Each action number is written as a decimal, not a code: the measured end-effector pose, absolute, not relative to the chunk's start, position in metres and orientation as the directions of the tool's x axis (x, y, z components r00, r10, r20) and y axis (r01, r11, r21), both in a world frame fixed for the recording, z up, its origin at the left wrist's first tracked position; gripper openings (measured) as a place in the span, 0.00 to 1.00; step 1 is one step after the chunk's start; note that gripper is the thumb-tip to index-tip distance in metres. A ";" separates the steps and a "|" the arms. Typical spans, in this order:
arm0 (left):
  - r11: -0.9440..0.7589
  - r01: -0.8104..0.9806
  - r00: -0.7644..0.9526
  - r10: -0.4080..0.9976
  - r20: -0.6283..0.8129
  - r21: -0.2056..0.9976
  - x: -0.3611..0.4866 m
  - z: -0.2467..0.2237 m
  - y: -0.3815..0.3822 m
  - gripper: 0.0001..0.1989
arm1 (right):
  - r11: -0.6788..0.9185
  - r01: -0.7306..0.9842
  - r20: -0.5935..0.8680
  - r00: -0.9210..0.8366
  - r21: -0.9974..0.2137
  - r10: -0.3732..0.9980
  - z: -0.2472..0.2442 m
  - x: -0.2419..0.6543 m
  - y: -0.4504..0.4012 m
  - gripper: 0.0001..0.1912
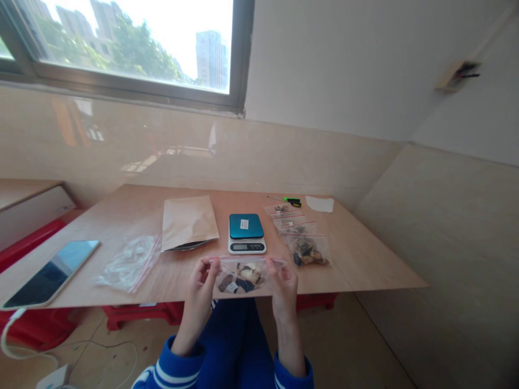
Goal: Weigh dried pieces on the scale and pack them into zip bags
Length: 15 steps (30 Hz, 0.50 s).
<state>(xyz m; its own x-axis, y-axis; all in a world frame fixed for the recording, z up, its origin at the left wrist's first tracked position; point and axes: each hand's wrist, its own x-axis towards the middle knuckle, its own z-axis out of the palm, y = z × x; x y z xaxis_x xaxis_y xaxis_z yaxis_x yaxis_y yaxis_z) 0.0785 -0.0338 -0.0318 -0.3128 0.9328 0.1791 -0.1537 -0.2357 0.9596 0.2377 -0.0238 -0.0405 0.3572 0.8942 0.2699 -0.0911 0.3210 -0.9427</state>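
Note:
A clear zip bag (pixel 248 274) with brown, pale and dark dried pieces inside hangs between my two hands at the table's front edge. My left hand (pixel 201 278) pinches its top left corner between thumb and fingers. At the top right corner, my right hand (pixel 283 278) grips the same bag. Just beyond it stands a kitchen scale (pixel 246 233) with a teal platform and a small white label. Several filled zip bags (pixel 309 250) of similar dried pieces lie overlapping to the right of the scale.
Left of the scale lies a brown paper pouch (pixel 190 221), beside a pile of clear plastic bags (pixel 128 265). A tablet (pixel 52 273) with a cable rests at the far left. Tools with green and black handles (pixel 292 201) and white paper (pixel 320 204) lie at the back right.

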 end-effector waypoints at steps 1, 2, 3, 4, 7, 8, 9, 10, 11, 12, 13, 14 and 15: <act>-0.235 -0.164 -0.312 0.934 0.176 0.958 0.078 -0.033 -0.033 0.17 | 0.294 -0.126 0.235 0.347 -0.947 0.908 -0.040 0.237 -0.024 0.11; -0.235 -0.175 -0.312 0.934 0.172 0.956 0.077 -0.034 -0.032 0.17 | 0.269 -0.149 0.208 0.333 -0.952 0.920 -0.040 0.237 -0.024 0.11; -0.233 -0.187 -0.310 0.936 0.168 0.954 0.076 -0.035 -0.032 0.16 | 0.251 -0.162 0.190 0.320 -0.954 0.928 -0.040 0.236 -0.024 0.12; -0.231 -0.201 -0.304 0.938 0.163 0.952 0.074 -0.035 -0.032 0.16 | 0.243 -0.170 0.183 0.307 -0.955 0.934 -0.041 0.236 -0.024 0.12; -0.216 -0.237 -0.273 0.951 0.148 0.947 0.070 -0.035 -0.032 0.15 | 0.255 -0.181 0.197 0.285 -0.950 0.938 -0.041 0.234 -0.024 0.13; -0.212 -0.242 -0.272 0.952 0.143 0.947 0.069 -0.035 -0.032 0.15 | 0.259 -0.187 0.202 0.278 -0.948 0.939 -0.041 0.234 -0.024 0.13; -0.210 -0.246 -0.277 0.951 0.139 0.946 0.069 -0.035 -0.032 0.15 | 0.261 -0.192 0.205 0.271 -0.946 0.941 -0.040 0.233 -0.024 0.13; -0.209 -0.249 -0.286 0.949 0.135 0.946 0.069 -0.035 -0.032 0.15 | 0.261 -0.194 0.207 0.262 -0.946 0.943 -0.040 0.233 -0.025 0.13; -0.210 -0.254 -0.293 0.947 0.132 0.944 0.068 -0.036 -0.032 0.14 | 0.258 -0.196 0.206 0.250 -0.946 0.946 -0.039 0.232 -0.025 0.14; -0.210 -0.260 -0.301 0.945 0.128 0.942 0.068 -0.036 -0.032 0.14 | 0.252 -0.198 0.203 0.239 -0.947 0.950 -0.039 0.232 -0.025 0.14; -0.208 -0.266 -0.305 0.945 0.123 0.941 0.068 -0.037 -0.032 0.14 | 0.246 -0.197 0.199 0.232 -0.949 0.952 -0.038 0.232 -0.026 0.14; -0.205 -0.269 -0.304 0.945 0.119 0.941 0.068 -0.038 -0.032 0.14 | 0.241 -0.194 0.194 0.233 -0.951 0.953 -0.038 0.232 -0.026 0.14; -0.203 -0.267 -0.301 0.946 0.118 0.942 0.068 -0.038 -0.032 0.13 | 0.236 -0.186 0.189 0.241 -0.954 0.952 -0.038 0.232 -0.025 0.14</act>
<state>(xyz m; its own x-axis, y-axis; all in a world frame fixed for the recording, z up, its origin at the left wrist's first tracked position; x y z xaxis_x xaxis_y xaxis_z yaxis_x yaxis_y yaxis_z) 0.0677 -0.0319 -0.0382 -0.3012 0.9462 0.1182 -0.2668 -0.2027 0.9422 0.2323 -0.0255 -0.0380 0.2412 0.9519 0.1889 -0.1862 0.2364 -0.9536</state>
